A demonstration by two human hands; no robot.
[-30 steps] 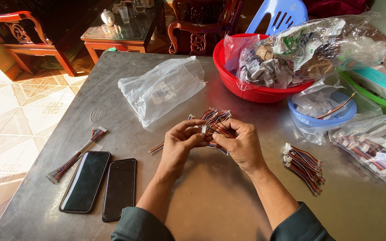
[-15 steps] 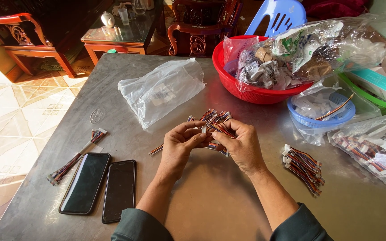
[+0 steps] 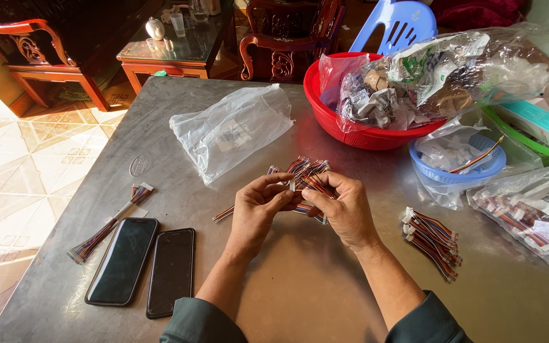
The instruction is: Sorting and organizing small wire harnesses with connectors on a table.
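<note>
Together, my left hand point(image 3: 258, 206) and right hand point(image 3: 344, 206) pinch the wire bundle point(image 3: 306, 173) above the table point(image 3: 300, 286), fingertips pressed close so its loose strands stay gathered.

The wire bundle point(image 3: 305, 174) showed red, orange, blue and black strands with white plugs. Near the table's point(image 3: 300, 279) far edge sat a red basin point(image 3: 351, 130); by the right edge, a blue basket point(image 3: 471, 171). Two black phones point(image 3: 150, 267) lay near the grey table's left edge.
</note>
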